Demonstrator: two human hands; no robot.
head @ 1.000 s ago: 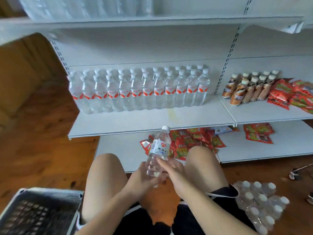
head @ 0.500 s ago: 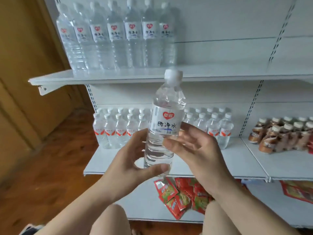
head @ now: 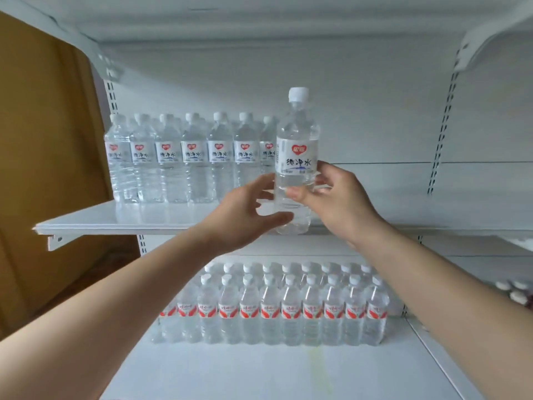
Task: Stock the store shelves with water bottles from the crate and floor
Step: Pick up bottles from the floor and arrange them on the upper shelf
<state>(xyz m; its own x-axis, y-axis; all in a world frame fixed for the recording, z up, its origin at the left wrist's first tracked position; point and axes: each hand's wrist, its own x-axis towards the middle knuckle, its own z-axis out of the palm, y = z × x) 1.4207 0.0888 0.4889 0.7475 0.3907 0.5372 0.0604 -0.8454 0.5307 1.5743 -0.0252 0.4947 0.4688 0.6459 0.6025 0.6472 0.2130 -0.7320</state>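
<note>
I hold a clear water bottle [head: 297, 145] upright, with a white cap and a white label bearing a red heart. My right hand [head: 337, 203] grips its middle from the right. My left hand [head: 242, 217] cups its lower part, thumb across the front near the base. The bottle's base is level with the front edge of the white upper shelf [head: 115, 217]. It is just right of a row of several matching bottles [head: 184, 160] standing on that shelf.
The shelf stretch to the right of the row is bare. The lower shelf [head: 259, 370] carries two rows of smaller red-labelled bottles [head: 277, 307]. White caps of other bottles [head: 516, 290] show at far right. A brown wooden wall [head: 43, 140] borders the left.
Both hands have lifted the bottle from knee height up to the upper shelf, and my view has risen from the floor and crate to the shelves.
</note>
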